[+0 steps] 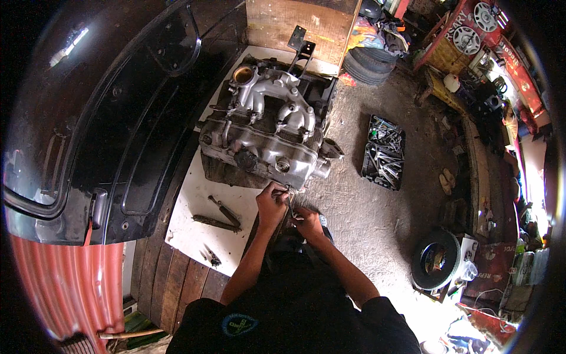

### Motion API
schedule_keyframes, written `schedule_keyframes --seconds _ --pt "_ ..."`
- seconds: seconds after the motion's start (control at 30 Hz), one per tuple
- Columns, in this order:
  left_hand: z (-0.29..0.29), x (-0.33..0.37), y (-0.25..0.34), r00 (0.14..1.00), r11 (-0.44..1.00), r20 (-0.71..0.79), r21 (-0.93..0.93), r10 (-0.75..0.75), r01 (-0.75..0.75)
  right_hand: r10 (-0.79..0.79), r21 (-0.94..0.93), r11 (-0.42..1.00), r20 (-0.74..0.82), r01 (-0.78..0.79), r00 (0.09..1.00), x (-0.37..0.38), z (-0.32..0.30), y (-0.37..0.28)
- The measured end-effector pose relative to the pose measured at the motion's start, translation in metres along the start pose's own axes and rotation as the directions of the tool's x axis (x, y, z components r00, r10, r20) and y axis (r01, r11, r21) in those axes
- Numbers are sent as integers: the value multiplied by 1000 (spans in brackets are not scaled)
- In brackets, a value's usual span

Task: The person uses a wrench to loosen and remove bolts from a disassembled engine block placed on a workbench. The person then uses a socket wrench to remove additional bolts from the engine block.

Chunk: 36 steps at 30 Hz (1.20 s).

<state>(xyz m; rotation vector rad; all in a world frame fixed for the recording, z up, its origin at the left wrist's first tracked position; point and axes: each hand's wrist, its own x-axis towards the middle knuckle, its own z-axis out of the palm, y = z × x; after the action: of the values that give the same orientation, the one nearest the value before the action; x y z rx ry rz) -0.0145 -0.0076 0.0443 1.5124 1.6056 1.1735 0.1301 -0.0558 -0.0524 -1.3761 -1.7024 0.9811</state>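
A grey metal engine lies on a white board in front of me, with its intake manifold on the far side. My left hand is closed at the engine's near right edge, its fingertips against the metal. Whatever sits between those fingers is too small to make out. Just right of it and nearer to me, my right hand is closed round a thin metal tool that reaches up toward the left fingers. Its exact kind does not show.
Dark metal parts and small fasteners lie on the white board left of my arm. A black tray of wrenches and sockets stands on the floor at right. Left is a black vehicle panel; tyres stand farther off.
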Motion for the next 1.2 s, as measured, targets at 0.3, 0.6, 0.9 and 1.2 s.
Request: schedule_keyframes --seconds 0.3,0.6,0.9,1.2 --pt "7 -2 -11 1000 995 -21 -103 -9 7 97 73 992 67 -102 993 -2 -8 -4" --pt "7 -4 -14 997 987 -32 -148 -63 57 106 49 993 17 -107 994 -7 -25 -5" --pt "11 -6 -22 997 957 -47 -286 -66 50 140 123 981 90 -150 986 -11 -24 -12" --pt "9 0 -18 998 984 -57 -177 7 -17 122 2 992 47 -123 991 -9 -26 -19"
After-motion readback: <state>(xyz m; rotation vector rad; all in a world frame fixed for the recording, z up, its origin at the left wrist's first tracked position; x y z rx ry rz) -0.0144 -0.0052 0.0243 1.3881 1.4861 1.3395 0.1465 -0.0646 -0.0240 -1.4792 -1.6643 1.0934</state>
